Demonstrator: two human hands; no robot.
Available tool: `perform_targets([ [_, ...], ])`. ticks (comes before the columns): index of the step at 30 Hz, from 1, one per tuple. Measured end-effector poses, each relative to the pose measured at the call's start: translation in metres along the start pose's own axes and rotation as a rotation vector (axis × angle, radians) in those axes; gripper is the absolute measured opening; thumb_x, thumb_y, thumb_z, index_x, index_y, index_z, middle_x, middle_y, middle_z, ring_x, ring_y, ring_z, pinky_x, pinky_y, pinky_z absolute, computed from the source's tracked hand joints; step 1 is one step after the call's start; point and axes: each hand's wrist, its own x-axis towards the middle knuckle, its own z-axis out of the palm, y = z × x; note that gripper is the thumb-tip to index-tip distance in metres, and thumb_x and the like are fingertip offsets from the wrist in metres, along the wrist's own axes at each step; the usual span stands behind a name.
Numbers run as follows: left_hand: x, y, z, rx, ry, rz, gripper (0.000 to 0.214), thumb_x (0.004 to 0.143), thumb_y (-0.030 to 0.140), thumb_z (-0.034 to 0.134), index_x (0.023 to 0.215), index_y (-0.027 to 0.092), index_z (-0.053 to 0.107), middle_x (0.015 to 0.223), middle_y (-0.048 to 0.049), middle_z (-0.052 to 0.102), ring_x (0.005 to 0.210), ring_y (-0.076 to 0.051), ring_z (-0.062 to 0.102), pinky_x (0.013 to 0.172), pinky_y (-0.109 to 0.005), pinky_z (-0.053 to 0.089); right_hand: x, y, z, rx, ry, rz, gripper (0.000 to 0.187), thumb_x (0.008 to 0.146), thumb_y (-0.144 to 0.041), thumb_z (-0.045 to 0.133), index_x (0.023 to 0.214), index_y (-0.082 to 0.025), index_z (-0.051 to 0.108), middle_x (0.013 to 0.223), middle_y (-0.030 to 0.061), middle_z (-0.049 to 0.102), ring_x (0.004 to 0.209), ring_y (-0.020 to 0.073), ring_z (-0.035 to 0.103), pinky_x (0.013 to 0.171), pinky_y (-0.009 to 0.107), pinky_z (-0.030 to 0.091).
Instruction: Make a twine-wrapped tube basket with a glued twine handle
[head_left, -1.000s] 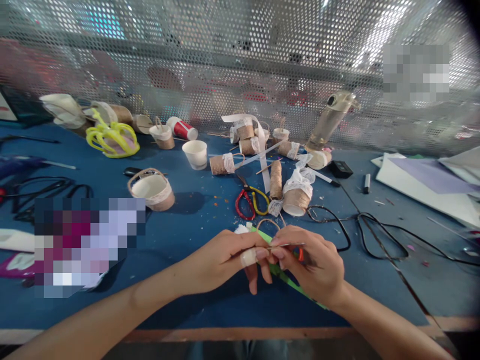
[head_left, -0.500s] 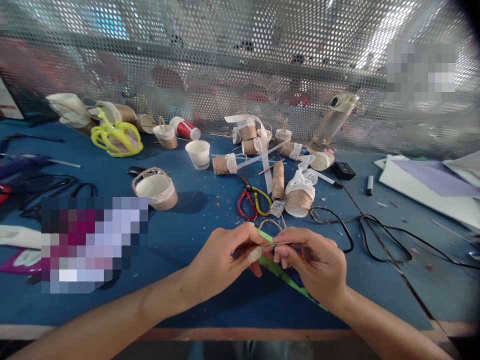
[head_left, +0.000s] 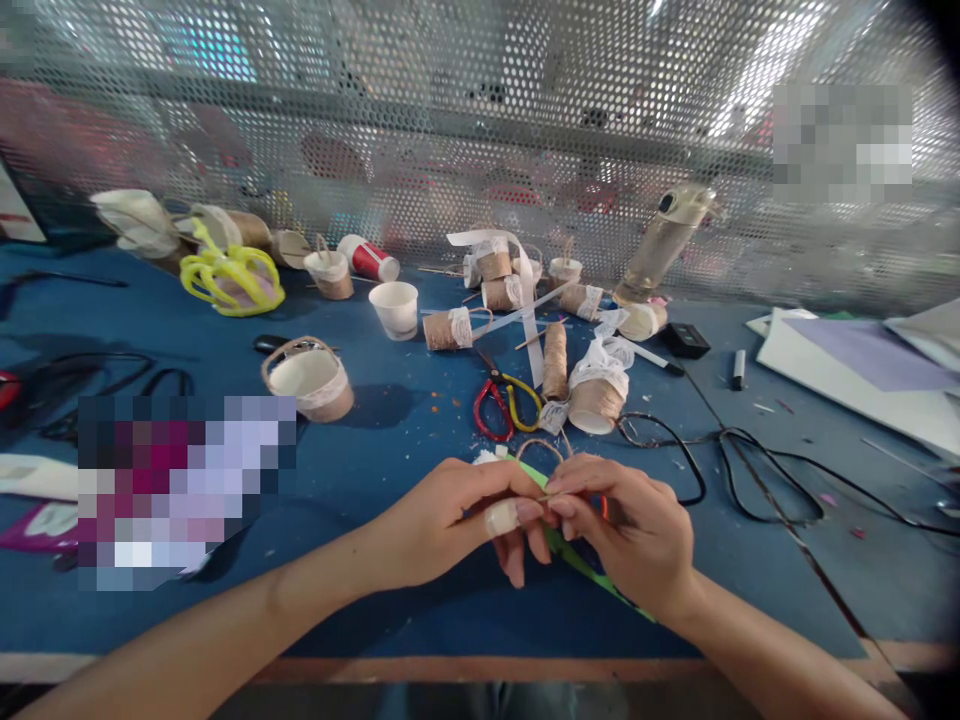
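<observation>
My left hand (head_left: pixel 469 520), with a pale bandage on its thumb, is closed in a pinch near the table's front. Fingertip to fingertip with it, my right hand (head_left: pixel 637 525) also pinches. Between the fingers shows a short bit of thin brown twine (head_left: pixel 551 496), mostly hidden. A loop of twine (head_left: pixel 540 445) arches just beyond the fingertips. Under both hands a bright green strip (head_left: pixel 596 578) runs at a slant, partly covered. Scissors (head_left: pixel 504 402) with one red and one yellow handle lie beyond, beside a spool of twine (head_left: pixel 555 362) and a lace-trimmed twine-wrapped cup (head_left: pixel 598 395).
On the left stand a handled cup (head_left: pixel 315 385), a white paper cup (head_left: pixel 394 308) and a yellow basket-like piece (head_left: pixel 234 280). A black cord (head_left: pixel 795 500), paper sheets (head_left: pixel 855 370) and a bottle (head_left: pixel 664 245) are to the right. Behind rises a perforated metal screen (head_left: pixel 420 130).
My left hand has shifted slightly right, its fingertips closer to the right hand's, and its lower fingers have spread downward. Less twine shows between the hands. The right hand stays nearly in place.
</observation>
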Motion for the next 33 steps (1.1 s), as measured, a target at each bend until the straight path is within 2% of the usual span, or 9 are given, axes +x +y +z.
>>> perform_targets([
  [4, -0.004, -0.007, 0.005, -0.088, 0.085, 0.034, 0.012, 0.101, 0.021, 0.054, 0.094, 0.013, 0.061, 0.082, -0.0047, 0.075, 0.057, -0.011, 0.074, 0.058, -0.016, 0.058, 0.002, 0.0, -0.001, 0.045, -0.023, -0.038, 0.014, 0.09, -0.011, 0.071, 0.098, -0.022, 0.071, 0.078, 0.001, 0.074, 0.07, 0.0149, 0.068, 0.067, 0.028, 0.055],
  [7, -0.006, -0.011, 0.008, 0.006, 0.135, 0.12, 0.01, 0.101, 0.019, 0.054, 0.095, 0.013, 0.061, 0.08, -0.0048, 0.076, 0.056, -0.011, 0.074, 0.055, -0.016, 0.059, 0.002, -0.002, 0.0, 0.054, -0.015, -0.019, 0.015, 0.09, -0.01, 0.07, 0.098, -0.022, 0.071, 0.075, -0.0001, 0.072, 0.061, 0.0124, 0.065, 0.061, 0.025, 0.053],
  [11, -0.009, -0.013, 0.006, 0.507, 0.256, 0.358, 0.009, 0.099, 0.012, 0.054, 0.105, 0.015, 0.061, 0.076, -0.0022, 0.077, 0.065, -0.013, 0.077, 0.063, -0.015, 0.058, 0.0, -0.004, 0.001, 0.057, -0.002, -0.015, 0.016, 0.089, -0.008, 0.07, 0.097, -0.021, 0.071, 0.079, 0.0011, 0.074, 0.057, 0.0112, 0.063, 0.058, 0.025, 0.053],
  [15, -0.012, -0.013, 0.002, 0.95, 0.319, 0.608, 0.012, 0.099, 0.012, 0.054, 0.111, 0.015, 0.058, 0.1, -0.0081, 0.079, 0.09, -0.018, 0.078, 0.08, -0.021, 0.059, 0.001, -0.006, 0.002, 0.049, -0.019, -0.061, 0.018, 0.089, -0.005, 0.068, 0.1, -0.019, 0.071, 0.08, 0.0038, 0.075, 0.061, 0.0133, 0.065, 0.062, 0.029, 0.055],
  [19, -0.009, -0.01, -0.002, 0.824, 0.253, 0.423, 0.011, 0.101, 0.02, 0.055, 0.111, 0.018, 0.057, 0.091, -0.0027, 0.078, 0.078, -0.015, 0.077, 0.071, -0.019, 0.057, 0.006, -0.008, 0.001, -0.028, 0.005, -0.156, 0.019, 0.088, -0.001, 0.065, 0.096, -0.017, 0.07, 0.077, 0.0049, 0.076, 0.068, 0.0155, 0.069, 0.065, 0.029, 0.057],
  [21, -0.005, -0.006, -0.004, 0.608, 0.123, 0.249, 0.013, 0.103, 0.027, 0.052, 0.11, 0.017, 0.058, 0.086, -0.0016, 0.077, 0.072, -0.012, 0.075, 0.068, -0.017, 0.056, 0.009, -0.009, 0.0, -0.071, -0.008, -0.209, 0.018, 0.088, -0.001, 0.064, 0.097, -0.016, 0.07, 0.076, 0.0053, 0.076, 0.071, 0.0172, 0.072, 0.068, 0.03, 0.059],
  [25, 0.0, 0.004, -0.007, 0.319, -0.11, 0.073, 0.033, 0.108, 0.026, 0.037, 0.095, 0.014, 0.064, 0.083, -0.0043, 0.076, 0.067, -0.012, 0.073, 0.067, -0.017, 0.056, 0.014, -0.009, -0.003, -0.094, -0.049, -0.275, 0.013, 0.091, -0.007, 0.065, 0.098, -0.017, 0.07, 0.076, 0.0054, 0.077, 0.069, 0.0175, 0.072, 0.067, 0.031, 0.06],
  [27, 0.001, 0.006, -0.007, 0.245, -0.097, 0.052, 0.033, 0.107, 0.026, 0.039, 0.093, 0.013, 0.066, 0.079, -0.0047, 0.074, 0.064, -0.012, 0.073, 0.066, -0.017, 0.057, 0.016, -0.009, -0.003, -0.09, -0.049, -0.275, 0.011, 0.092, -0.01, 0.066, 0.097, -0.017, 0.071, 0.077, 0.0052, 0.077, 0.069, 0.0174, 0.073, 0.066, 0.03, 0.06],
  [33, 0.0, -0.001, -0.002, 0.07, 0.132, 0.046, 0.017, 0.1, 0.021, 0.055, 0.094, 0.012, 0.068, 0.072, -0.0025, 0.073, 0.059, -0.012, 0.072, 0.059, -0.017, 0.059, 0.012, -0.005, -0.003, -0.09, -0.007, -0.173, 0.011, 0.092, -0.01, 0.067, 0.097, -0.018, 0.073, 0.077, 0.0038, 0.077, 0.071, 0.0164, 0.07, 0.075, 0.033, 0.059],
])
